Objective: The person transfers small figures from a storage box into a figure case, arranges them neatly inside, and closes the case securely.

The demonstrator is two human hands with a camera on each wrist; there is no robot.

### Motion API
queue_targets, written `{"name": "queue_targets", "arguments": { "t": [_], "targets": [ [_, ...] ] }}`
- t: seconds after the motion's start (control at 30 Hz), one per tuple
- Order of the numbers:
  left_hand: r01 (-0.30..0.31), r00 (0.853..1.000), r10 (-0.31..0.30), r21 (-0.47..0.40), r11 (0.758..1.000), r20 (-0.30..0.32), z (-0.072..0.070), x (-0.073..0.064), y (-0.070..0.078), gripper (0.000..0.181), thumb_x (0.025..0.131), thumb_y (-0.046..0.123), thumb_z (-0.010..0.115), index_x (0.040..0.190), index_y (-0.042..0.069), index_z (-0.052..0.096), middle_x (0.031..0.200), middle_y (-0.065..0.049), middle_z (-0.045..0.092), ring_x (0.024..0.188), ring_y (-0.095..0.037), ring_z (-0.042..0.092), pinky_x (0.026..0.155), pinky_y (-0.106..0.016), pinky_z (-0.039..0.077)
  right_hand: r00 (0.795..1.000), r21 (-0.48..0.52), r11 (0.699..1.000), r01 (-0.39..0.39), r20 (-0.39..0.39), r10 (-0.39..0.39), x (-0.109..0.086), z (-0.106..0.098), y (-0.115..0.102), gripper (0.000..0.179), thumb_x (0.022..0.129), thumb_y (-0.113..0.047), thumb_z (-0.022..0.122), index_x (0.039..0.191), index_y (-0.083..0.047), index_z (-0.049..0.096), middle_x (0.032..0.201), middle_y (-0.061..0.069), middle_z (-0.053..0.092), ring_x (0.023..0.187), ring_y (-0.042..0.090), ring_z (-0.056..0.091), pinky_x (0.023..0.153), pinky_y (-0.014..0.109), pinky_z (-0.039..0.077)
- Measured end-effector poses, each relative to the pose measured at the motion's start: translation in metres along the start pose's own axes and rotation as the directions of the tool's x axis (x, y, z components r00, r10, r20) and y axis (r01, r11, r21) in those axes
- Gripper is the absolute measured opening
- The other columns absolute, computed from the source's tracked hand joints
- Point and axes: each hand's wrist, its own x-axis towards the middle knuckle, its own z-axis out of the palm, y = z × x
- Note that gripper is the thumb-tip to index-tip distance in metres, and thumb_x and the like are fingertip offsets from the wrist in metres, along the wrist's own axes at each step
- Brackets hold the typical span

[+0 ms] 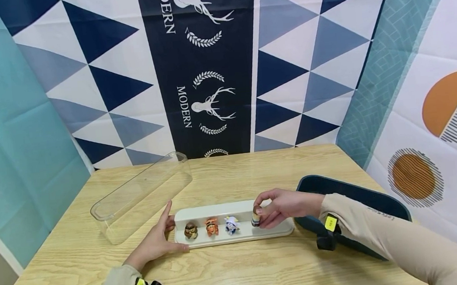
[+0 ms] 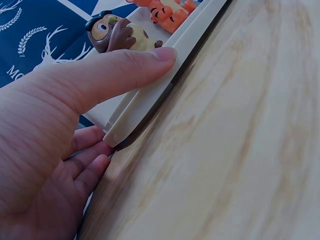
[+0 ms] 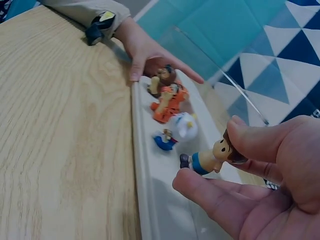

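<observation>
1. R hand (image 1: 284,207) pinches a small toy figure (image 3: 212,157) by its head, thumb on top, fingers curled below. Figure sits over the right part of the white tray (image 1: 278,230), feet toward tray floor, tilted in wrist view; can't tell if feet touch.
2. Tray long axis runs left-right across the wood table (image 1: 256,172). Three other figures stand in a row on it: owl (image 1: 190,231), tiger (image 1: 211,226), white duck (image 1: 232,224).
3. Held figure is just right of the duck, next slot along the same line.
4. L hand (image 1: 157,241) steadies the tray's left end, thumb flat on front lip, fingers relaxed behind.
5. Clear lid (image 1: 140,194) lies apart, back-left. Dark blue bin (image 1: 353,194) just right of tray.
</observation>
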Motion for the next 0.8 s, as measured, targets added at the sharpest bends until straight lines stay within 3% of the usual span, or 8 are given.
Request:
{"name": "queue_targets", "arguments": {
  "t": [0.47, 0.8],
  "targets": [
    [0.020, 1.000, -0.020, -0.019, 1.000, 0.010, -0.002, -0.004, 0.001, 0.137, 0.068, 0.013, 0.094, 0.158, 0.005, -0.009, 0.142, -0.032, 0.045, 0.129, -0.042, 0.046, 0.113, -0.054, 0.031, 0.999, -0.131, 0.991, 0.023, -0.025, -0.026, 0.017, 0.021, 0.008, 0.016, 0.094, 0.004, 0.062, 0.110, 0.006, 0.058, 0.095, 0.015, 0.067, 0.092, 0.030, 0.071, 0.075, 0.040, 0.062],
    [-0.002, 1.000, 0.002, 0.005, 1.000, 0.001, 0.001, -0.001, 0.001, 0.136, 0.068, 0.014, 0.093, 0.158, 0.002, -0.008, 0.140, -0.028, 0.048, 0.127, -0.041, 0.049, 0.113, -0.056, 0.032, 0.994, -0.300, 0.954, -0.002, -0.102, -0.031, 0.020, 0.026, 0.002, 0.010, 0.095, 0.001, 0.064, 0.103, 0.005, 0.061, 0.090, 0.016, 0.072, 0.087, 0.031, 0.072, 0.070, 0.041, 0.062]
  ]
}}
